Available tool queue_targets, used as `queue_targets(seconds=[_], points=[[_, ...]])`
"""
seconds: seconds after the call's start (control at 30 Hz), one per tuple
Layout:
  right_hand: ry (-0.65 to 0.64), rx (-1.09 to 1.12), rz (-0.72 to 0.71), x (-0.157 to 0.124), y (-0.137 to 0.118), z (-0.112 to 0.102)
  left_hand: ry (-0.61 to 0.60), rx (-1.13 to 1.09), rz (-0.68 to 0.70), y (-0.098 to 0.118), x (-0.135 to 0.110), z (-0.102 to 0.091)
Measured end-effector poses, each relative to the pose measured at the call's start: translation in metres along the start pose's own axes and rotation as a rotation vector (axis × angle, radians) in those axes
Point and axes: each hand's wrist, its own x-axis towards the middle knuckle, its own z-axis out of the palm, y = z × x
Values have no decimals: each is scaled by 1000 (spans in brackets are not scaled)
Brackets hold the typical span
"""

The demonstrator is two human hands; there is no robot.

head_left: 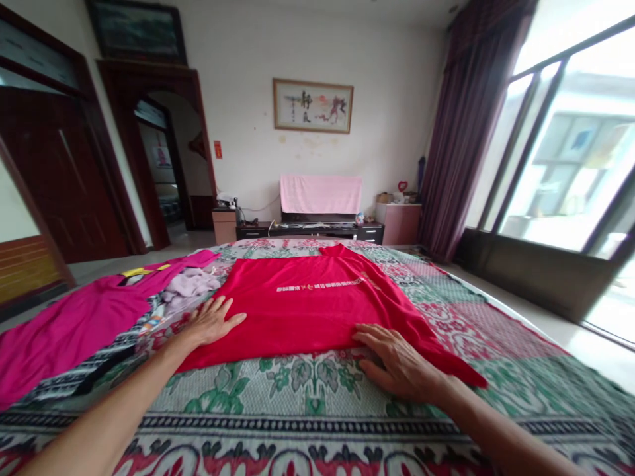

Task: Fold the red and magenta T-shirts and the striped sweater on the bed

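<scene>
A red T-shirt [297, 317] with a line of pale printed characters lies spread out on a patterned bedspread [312, 390]. My left hand [212, 320] rests on the shirt's left edge, fingers spread and palm down. On the near edge, toward the right, my right hand [391, 360] touches the cloth with its fingertips, fingers stretched out and thumb apart. Neither hand grips the fabric. One part of the shirt slants out to the right, beyond my right hand, and ends in a point.
To the left lie a magenta garment [84, 324] and a crumpled lilac garment [191, 287]. Past the bed's far edge stand a low dark cabinet [370, 233] and a screen under a pink cloth [321, 193]. Large windows [560, 152] and a purple curtain [456, 132] are at the right.
</scene>
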Motion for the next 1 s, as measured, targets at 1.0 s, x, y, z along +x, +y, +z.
queue_targets(seconds=[1.0], points=[[16, -69, 1069, 67, 182, -21, -60, 90, -58, -2, 4, 2]])
